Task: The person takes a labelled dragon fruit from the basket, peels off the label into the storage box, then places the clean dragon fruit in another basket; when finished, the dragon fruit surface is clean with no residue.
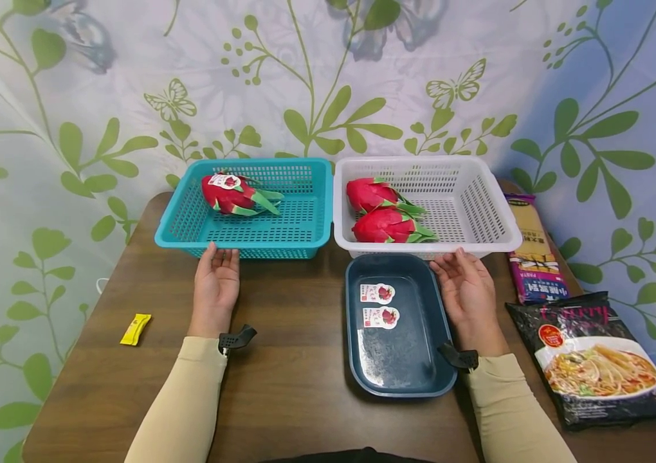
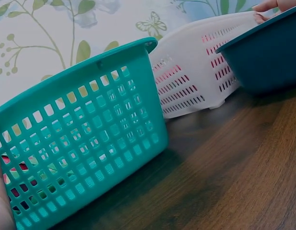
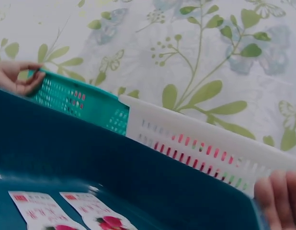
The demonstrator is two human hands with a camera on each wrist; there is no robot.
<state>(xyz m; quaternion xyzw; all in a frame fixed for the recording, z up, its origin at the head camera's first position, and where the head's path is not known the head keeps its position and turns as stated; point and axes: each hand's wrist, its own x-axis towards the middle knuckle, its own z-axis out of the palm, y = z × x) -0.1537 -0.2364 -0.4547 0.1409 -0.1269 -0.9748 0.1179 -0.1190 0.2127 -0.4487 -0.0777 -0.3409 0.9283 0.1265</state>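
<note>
My left hand (image 1: 216, 278) rests flat on the brown table (image 1: 282, 379), fingers straight, its tips just short of the teal basket (image 1: 305, 241). One red dragon fruit (image 1: 229, 193) with a label lies in that basket. My right hand (image 1: 467, 289) lies relaxed beside the right rim of the dark blue tray (image 1: 403, 360), fingertips (image 3: 277, 201) near the white basket (image 1: 484, 199). Two dragon fruits (image 1: 382, 225) lie in the white basket. Two fruit stickers (image 1: 378, 305) lie in the tray. Neither hand holds anything.
A pasta packet (image 1: 536, 257) and a black noodle packet (image 1: 594, 360) lie at the table's right edge. A small yellow sachet (image 1: 134, 328) lies at the left. A leaf-patterned cloth (image 1: 328, 77) hangs behind the baskets.
</note>
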